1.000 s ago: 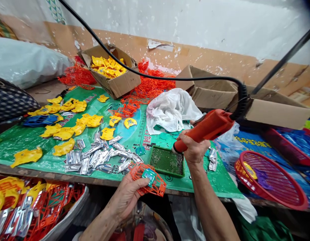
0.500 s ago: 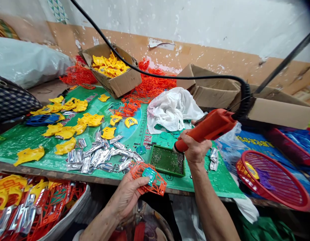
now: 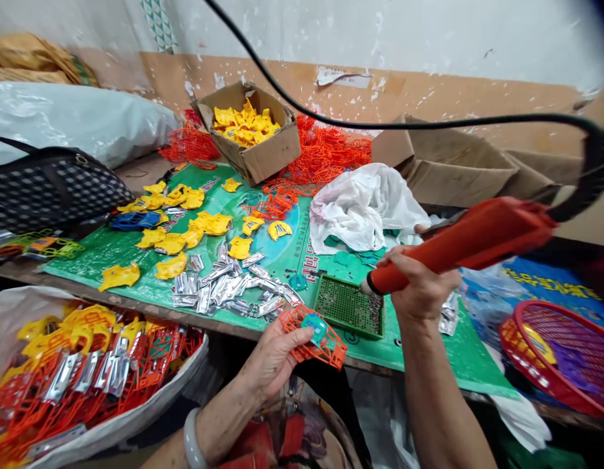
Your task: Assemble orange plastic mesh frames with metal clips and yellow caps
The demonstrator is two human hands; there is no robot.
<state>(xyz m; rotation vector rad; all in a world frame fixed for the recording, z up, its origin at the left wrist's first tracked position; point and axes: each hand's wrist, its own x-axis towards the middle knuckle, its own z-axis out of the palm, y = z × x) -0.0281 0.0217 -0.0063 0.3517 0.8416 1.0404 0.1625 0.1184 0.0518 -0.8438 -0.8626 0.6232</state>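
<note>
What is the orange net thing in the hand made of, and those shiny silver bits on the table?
The orange lattice piece in the left hand looks like moulded plastic: one even bright colour, thin stiff ribs, slight gloss. The silver strips look like thin sheet metal, since they glint with mirror-like highlights, though shiny coated plastic cannot be ruled out.

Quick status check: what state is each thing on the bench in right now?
left hand: gripping the orange frame
orange frame: held at the bench edge, teal piece on top
right hand: closed around the orange tool
orange tool: tip down at the green tray, cable attached
green tray: flat on the mat, screws piled at its right end
cardboard box: open, holding yellow parts
</note>
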